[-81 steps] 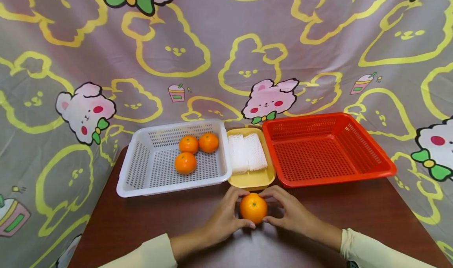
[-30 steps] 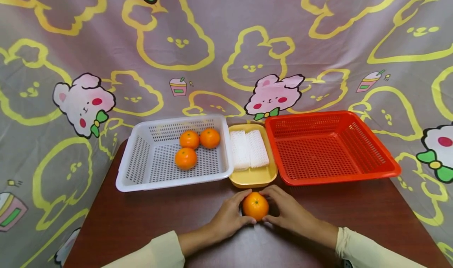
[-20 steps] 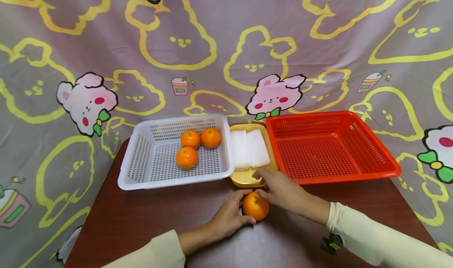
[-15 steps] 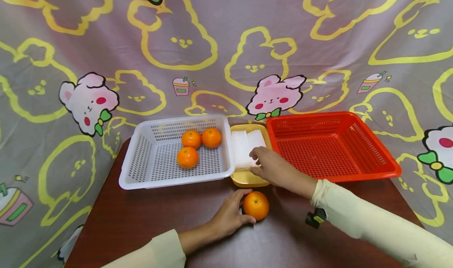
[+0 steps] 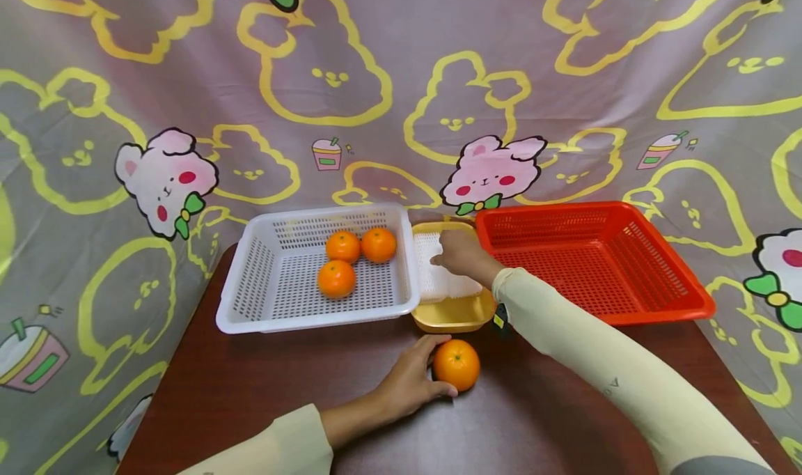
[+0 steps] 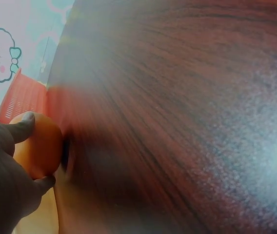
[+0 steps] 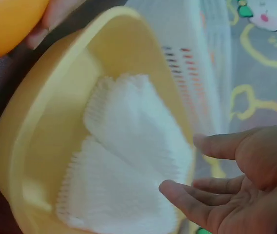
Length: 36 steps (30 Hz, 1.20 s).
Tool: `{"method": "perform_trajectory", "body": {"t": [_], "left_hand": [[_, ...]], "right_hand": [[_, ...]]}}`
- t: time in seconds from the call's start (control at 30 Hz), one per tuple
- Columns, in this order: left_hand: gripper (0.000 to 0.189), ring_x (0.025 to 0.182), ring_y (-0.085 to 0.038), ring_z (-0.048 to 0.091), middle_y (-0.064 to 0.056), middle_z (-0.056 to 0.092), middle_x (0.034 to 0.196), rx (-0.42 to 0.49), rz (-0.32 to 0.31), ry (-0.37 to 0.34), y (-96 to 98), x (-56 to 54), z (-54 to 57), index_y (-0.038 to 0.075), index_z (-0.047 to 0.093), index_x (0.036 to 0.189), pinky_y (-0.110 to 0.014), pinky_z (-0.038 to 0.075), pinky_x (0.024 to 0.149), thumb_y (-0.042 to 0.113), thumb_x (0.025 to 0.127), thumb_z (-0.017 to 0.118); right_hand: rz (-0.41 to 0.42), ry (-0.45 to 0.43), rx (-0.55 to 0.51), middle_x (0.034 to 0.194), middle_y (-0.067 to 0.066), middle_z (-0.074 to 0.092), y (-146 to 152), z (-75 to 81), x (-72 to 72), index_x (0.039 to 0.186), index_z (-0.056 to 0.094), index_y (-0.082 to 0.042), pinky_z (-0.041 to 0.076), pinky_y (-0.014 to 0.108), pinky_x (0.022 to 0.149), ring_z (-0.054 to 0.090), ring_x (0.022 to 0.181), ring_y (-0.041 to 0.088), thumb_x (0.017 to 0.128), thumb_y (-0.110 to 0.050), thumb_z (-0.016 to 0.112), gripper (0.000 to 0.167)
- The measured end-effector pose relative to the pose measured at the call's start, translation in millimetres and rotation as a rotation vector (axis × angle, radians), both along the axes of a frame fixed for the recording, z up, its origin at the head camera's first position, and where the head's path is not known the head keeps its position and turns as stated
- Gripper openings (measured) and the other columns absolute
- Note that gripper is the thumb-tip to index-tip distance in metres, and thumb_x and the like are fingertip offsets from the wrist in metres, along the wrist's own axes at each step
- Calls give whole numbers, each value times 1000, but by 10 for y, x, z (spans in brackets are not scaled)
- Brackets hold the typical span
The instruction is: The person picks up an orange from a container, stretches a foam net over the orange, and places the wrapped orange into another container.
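An orange (image 5: 457,366) sits on the table in front of the small yellow tray (image 5: 454,316). My left hand (image 5: 409,381) holds it from the left, thumb at the near side and fingertips at the far side; the left wrist view shows thumb and finger on the orange (image 6: 41,146). Over the tray hovers my right hand (image 5: 465,255), above two stacks of white foam fruit nets (image 5: 429,269). In the right wrist view, that hand's spread fingers (image 7: 185,199) point at the foam nets (image 7: 124,190), with nothing between thumb and fingers.
Left of the tray stands a white perforated basket (image 5: 319,318) with three oranges (image 5: 336,278) inside. A red perforated basket (image 5: 658,316) stands on the right, under the right forearm's far side. A patterned cloth (image 5: 376,78) hangs behind the brown table (image 5: 263,370).
My right hand has let go of the orange and moved forward over the foam nets in the tray. The left hand has stayed on the orange.
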<state>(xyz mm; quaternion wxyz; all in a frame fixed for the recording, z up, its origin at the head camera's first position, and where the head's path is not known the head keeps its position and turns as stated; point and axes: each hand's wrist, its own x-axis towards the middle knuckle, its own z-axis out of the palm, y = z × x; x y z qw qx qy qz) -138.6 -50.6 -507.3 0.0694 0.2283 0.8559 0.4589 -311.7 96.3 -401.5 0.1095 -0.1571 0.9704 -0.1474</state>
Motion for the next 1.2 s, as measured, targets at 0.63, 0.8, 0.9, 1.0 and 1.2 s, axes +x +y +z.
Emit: {"method": "perform_trajectory", "body": {"t": [0.63,0.8,0.9,1.0,1.2], "left_hand": [[82,126,-21,59,-9,61,138,-35,-17,-1,-44,-36,41,3,52,141,-36,49,111,17,72,94],[85,128,-22,58,-9,60,138,-57,-39,41,-52,-66,34,3,51,142,-39,47,113,19,71,94],[86,129,-22,58,-9,60,139,-64,-45,52,-61,-78,35,3,51,143,-40,45,115,20,71,94],[86,130,-22,57,-8,59,139,-64,-49,48,-70,-84,37,4,51,144,-41,45,116,21,71,94],[87,132,-22,56,-9,58,141,-80,-67,58,-68,-87,55,5,49,145,-42,44,117,22,72,94]], "right_hand": [[-385,-376,-645,113,16,56,58,-165,53,116,59,8,63,37,88,61,89,21,92,-1,71,29],[-346,-360,-657,115,17,56,214,-46,107,125,58,5,61,41,94,60,99,26,96,-5,69,33],[-340,-337,-689,110,14,54,316,22,149,127,58,4,62,39,92,58,98,24,96,-6,69,34],[-318,-330,-749,107,12,51,414,89,200,126,58,4,62,36,90,57,97,23,96,-5,69,34],[-263,-297,-778,108,14,59,577,206,364,121,60,3,61,27,81,59,95,23,95,-10,73,32]]}}
